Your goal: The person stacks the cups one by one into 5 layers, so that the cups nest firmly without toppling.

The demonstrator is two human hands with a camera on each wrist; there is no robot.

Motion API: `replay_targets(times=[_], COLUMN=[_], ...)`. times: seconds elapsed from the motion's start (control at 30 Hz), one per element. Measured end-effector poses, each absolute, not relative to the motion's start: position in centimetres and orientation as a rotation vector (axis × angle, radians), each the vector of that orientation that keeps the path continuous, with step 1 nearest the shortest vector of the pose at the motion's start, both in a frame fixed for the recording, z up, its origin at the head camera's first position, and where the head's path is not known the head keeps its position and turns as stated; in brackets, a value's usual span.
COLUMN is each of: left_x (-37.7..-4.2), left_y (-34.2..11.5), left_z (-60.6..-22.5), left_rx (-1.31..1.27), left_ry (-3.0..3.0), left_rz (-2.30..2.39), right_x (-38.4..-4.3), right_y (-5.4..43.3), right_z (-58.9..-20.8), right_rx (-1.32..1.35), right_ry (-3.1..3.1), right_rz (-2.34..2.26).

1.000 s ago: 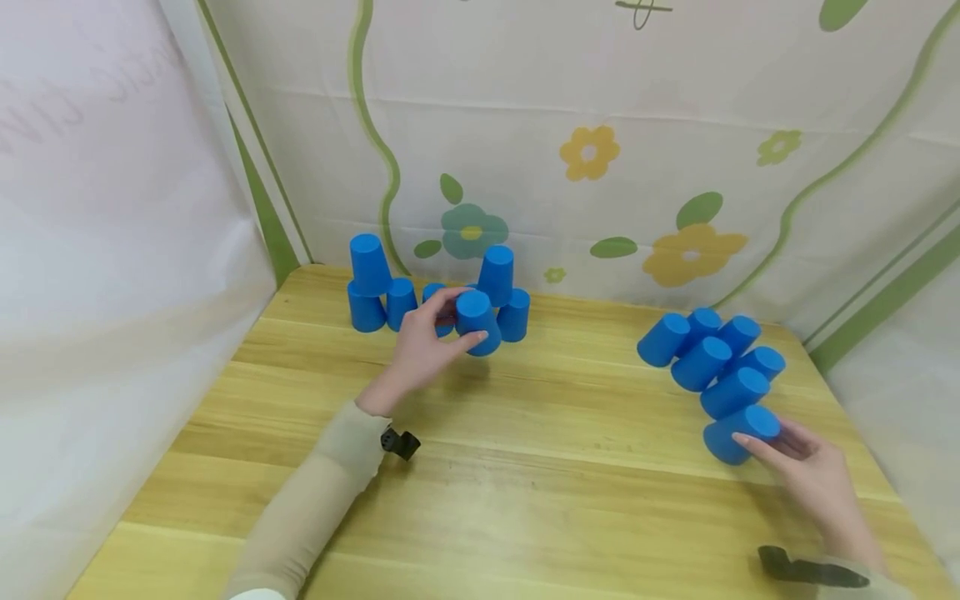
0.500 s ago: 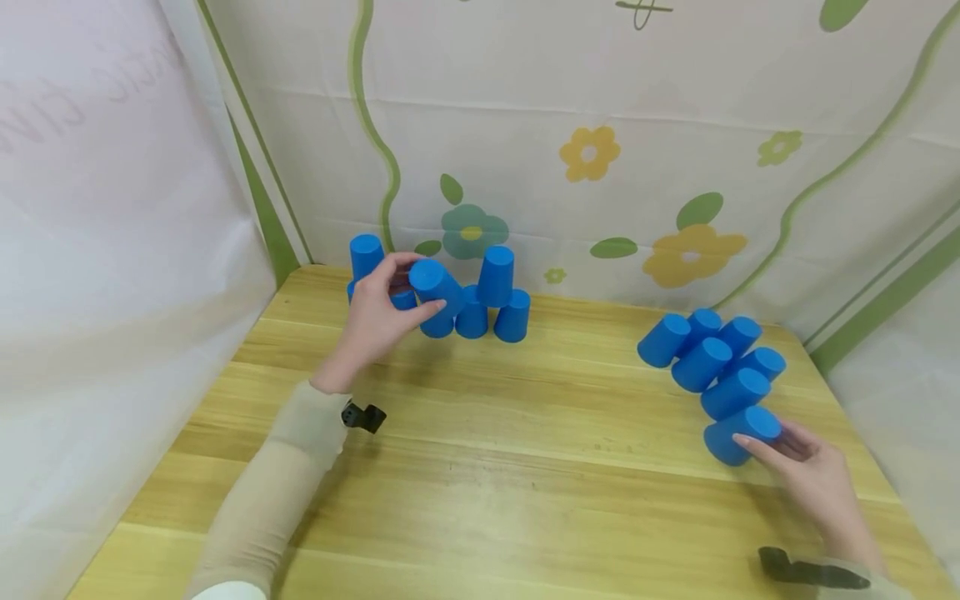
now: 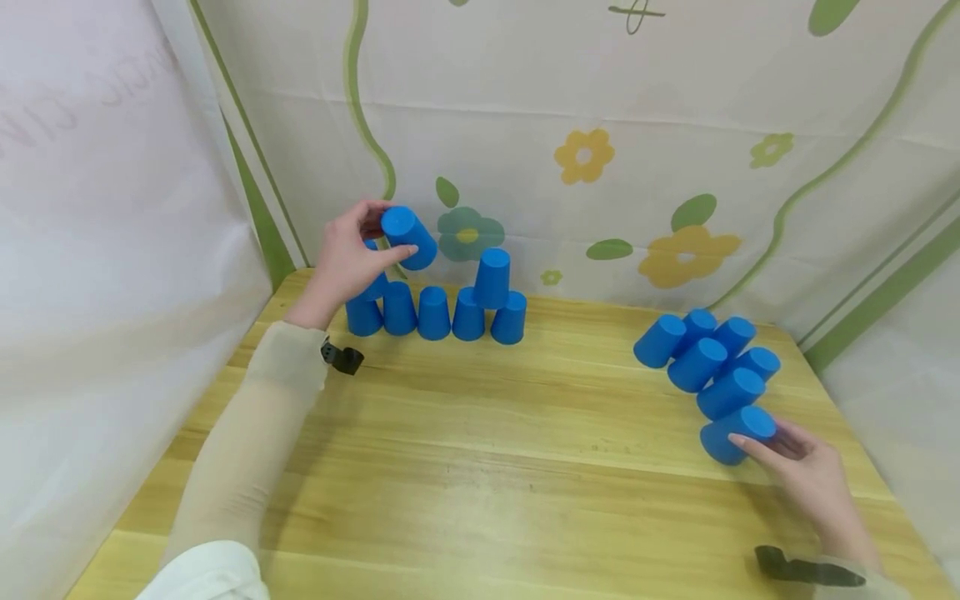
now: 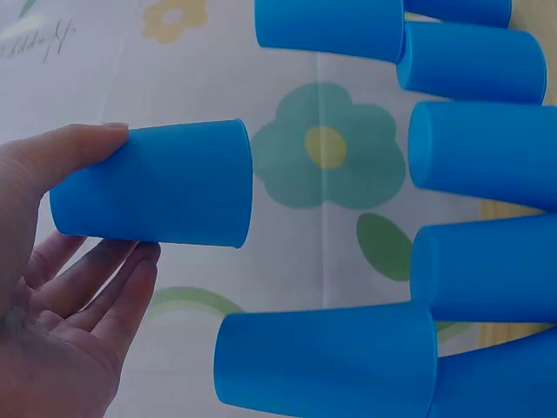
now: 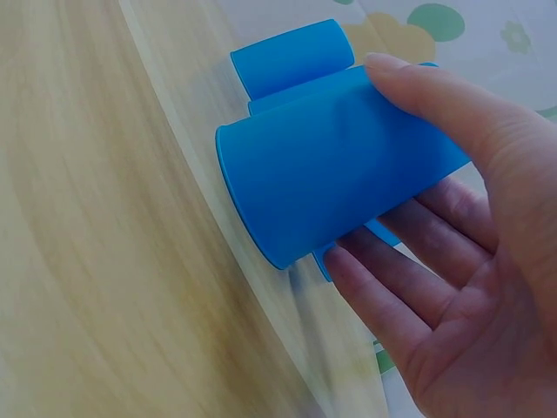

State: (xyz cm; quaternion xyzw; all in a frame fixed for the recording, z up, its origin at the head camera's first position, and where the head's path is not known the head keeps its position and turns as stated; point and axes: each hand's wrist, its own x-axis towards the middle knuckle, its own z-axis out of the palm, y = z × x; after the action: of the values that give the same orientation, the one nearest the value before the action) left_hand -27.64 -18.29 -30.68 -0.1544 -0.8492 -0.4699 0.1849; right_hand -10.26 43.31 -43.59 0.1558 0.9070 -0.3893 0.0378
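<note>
Blue cups (image 3: 433,313), fifteen in sight, are all bottom-up over a wooden table (image 3: 480,508). Far left, five make a straight row, with two upper cups (image 3: 492,278) bridging its left and right end pairs. The left hand (image 3: 343,260) holds a tilted cup (image 3: 411,242) in the air between those two, fingers loosely curved and spread to its width. Right, six cups (image 3: 697,365) cluster closely; on their near side the right hand (image 3: 813,475) grips a seventh (image 3: 731,437), thumb and fingers on opposite sides. Whether it touches the wood is unclear. The left wrist view shows fingers largely hidden from the head view; the right wrist view shows a thin rim at the gripped cup's wide end. The cups are smooth and tapered, the wood streaky, the pale cloth (image 3: 525,67) behind printed with flowers (image 3: 585,156).
</note>
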Motion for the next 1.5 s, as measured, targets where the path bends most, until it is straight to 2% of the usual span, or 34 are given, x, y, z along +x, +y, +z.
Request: replay_targets(times=[0.43, 0.87, 1.3, 1.5], left_x=[-29.9, -29.9, -29.8, -30.1], left_y=[-19.5, -19.7, -19.3, -19.4], left_z=[-30.9, -31.1, -31.7, -32.1], left_rx=[-0.367, -0.448, -0.417, -0.448], left_ry=[-2.511, -2.695, -2.763, -2.743], left_rz=[-1.292, -1.160, -1.034, -1.002], right_x=[-10.3, -10.2, -10.3, -11.1], right_y=[43.4, 43.3, 43.0, 41.3], right_z=[-43.9, -43.8, -43.4, -42.0], right_rx=[0.458, 0.450, 0.450, 0.332], right_ry=[2.805, 2.827, 2.818, 2.875], right_rz=[-1.204, -1.188, -1.204, -1.285])
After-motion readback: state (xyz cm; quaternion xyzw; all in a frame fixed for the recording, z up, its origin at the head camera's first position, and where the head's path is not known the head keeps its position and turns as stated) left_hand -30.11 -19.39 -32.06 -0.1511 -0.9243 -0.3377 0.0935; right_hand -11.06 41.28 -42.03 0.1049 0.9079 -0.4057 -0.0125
